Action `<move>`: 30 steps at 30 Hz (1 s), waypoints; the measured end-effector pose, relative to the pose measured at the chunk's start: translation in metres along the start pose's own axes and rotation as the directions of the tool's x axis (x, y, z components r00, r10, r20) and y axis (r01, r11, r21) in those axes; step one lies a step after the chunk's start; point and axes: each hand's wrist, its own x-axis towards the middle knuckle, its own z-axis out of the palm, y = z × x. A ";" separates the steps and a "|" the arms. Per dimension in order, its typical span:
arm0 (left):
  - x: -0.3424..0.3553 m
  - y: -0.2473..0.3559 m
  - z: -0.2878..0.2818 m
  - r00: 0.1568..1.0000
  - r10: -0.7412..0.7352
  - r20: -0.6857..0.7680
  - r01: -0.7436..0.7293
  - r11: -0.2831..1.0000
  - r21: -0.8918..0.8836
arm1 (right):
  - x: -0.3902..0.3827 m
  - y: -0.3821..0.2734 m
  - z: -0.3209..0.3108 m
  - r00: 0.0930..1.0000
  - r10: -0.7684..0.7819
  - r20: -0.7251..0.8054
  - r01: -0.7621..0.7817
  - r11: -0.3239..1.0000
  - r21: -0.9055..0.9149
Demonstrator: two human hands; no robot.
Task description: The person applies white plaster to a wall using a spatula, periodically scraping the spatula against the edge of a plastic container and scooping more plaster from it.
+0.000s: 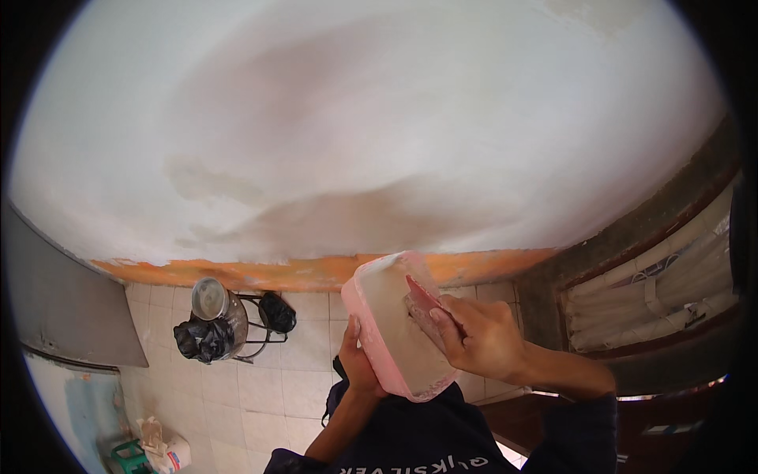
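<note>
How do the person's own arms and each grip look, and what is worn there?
The left grip and right grip are bare hands, without visible gloves. Dark navy sleeves end around the elbows; the forearms are uncovered, with no watch visible.

I hold a smooth plastic tub (373,341) of matt paste (392,325); the wall (410,103) looks chalky, the floor (264,387) smooth tile, a bag (201,341) crinkled, glossy plastic.
</note>
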 end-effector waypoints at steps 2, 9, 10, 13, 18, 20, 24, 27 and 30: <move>0.000 0.000 -0.005 1.000 0.015 -0.020 -0.016 0.999 -0.028 | 0.008 -0.005 -0.001 0.982 0.000 -0.187 0.009 0.999 0.047; 0.004 -0.002 -0.010 0.999 0.040 0.032 -0.035 0.989 -0.144 | -0.007 -0.007 0.020 0.951 -0.096 -0.293 0.069 0.992 -0.102; 0.004 -0.002 -0.010 0.998 0.038 0.052 -0.031 0.989 -0.143 | -0.010 -0.010 0.023 0.949 -0.101 -0.299 0.085 0.994 -0.063; 0.003 0.000 -0.010 0.997 0.077 0.005 -0.075 0.985 -0.155 | -0.011 -0.014 0.025 0.934 -0.093 -0.345 0.109 0.994 0.028; 0.001 0.002 -0.010 0.998 0.060 0.014 -0.057 0.988 -0.144 | -0.015 -0.015 0.017 0.944 -0.135 -0.300 0.096 0.985 -0.141; 0.002 -0.001 -0.009 0.999 0.033 0.012 -0.031 0.991 -0.128 | -0.022 -0.018 0.024 0.948 -0.156 -0.276 0.141 0.987 -0.075; 0.000 -0.004 -0.006 1.000 0.018 0.012 -0.016 0.994 -0.112 | -0.018 -0.022 0.015 0.918 -0.065 -0.391 0.093 0.994 0.051; 0.000 -0.004 -0.011 0.999 -0.002 0.034 0.007 0.990 -0.140 | -0.017 -0.023 0.015 0.949 0.017 -0.314 -0.011 1.000 0.023; -0.002 -0.005 -0.009 1.000 -0.009 0.020 0.011 0.995 -0.101 | -0.023 -0.023 0.020 0.941 0.037 -0.336 -0.018 0.998 0.058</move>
